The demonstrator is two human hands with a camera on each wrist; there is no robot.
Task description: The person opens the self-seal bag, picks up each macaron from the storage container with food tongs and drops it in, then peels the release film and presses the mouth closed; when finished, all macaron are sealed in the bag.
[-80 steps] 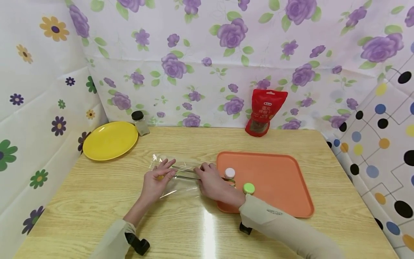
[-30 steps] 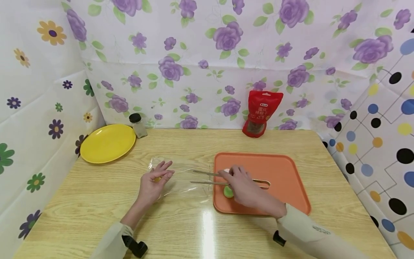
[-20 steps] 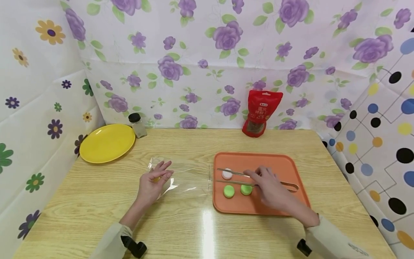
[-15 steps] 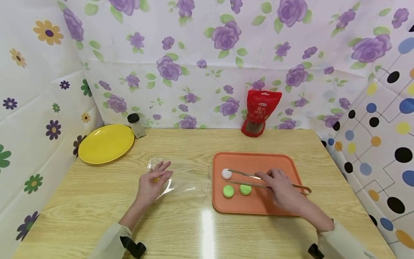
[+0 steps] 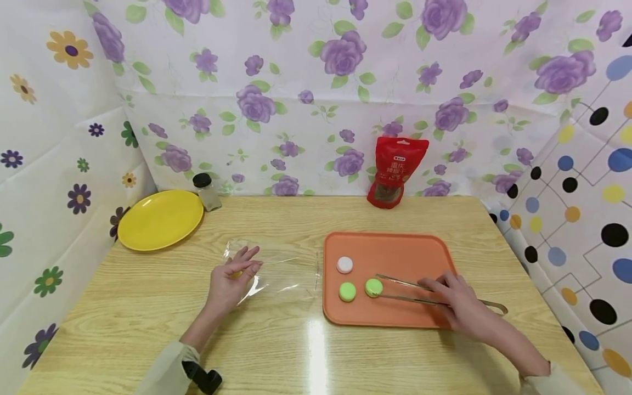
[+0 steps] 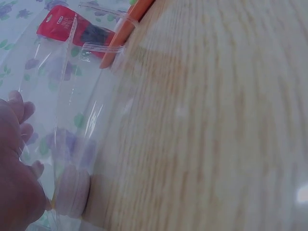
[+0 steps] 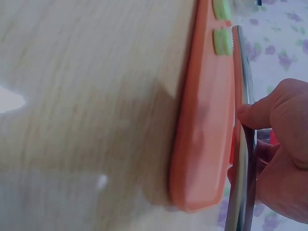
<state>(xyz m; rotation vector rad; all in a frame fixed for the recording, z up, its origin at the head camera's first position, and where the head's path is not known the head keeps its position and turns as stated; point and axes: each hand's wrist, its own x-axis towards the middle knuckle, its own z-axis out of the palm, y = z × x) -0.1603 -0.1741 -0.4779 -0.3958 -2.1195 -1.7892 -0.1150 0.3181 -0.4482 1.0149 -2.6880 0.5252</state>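
Observation:
My left hand (image 5: 228, 285) pinches the edge of a clear plastic bag (image 5: 288, 277) lying on the table. Through the film, the left wrist view shows a pale pink macaron (image 6: 74, 191) low in the bag; a bit of yellow shows behind the fingers. My right hand (image 5: 466, 308) grips metal tongs (image 5: 402, 282) over the orange tray (image 5: 405, 247). Their spread tips are at the right green macaron (image 5: 373, 288); contact cannot be told. A second green macaron (image 5: 347, 292) and a pale pink one (image 5: 344, 265) sit to its left.
At the back left are a yellow plate (image 5: 160, 220) and a jar with a black lid (image 5: 207, 192). A red pouch (image 5: 397, 170) stands against the floral cloth behind the tray. Patterned cloth walls enclose the left, back and right sides.
The tongs have come out of the bag and swung right over the tray to the right green macaron. A second green macaron, earlier hidden by the arm, shows. The left hand stays on the bag.

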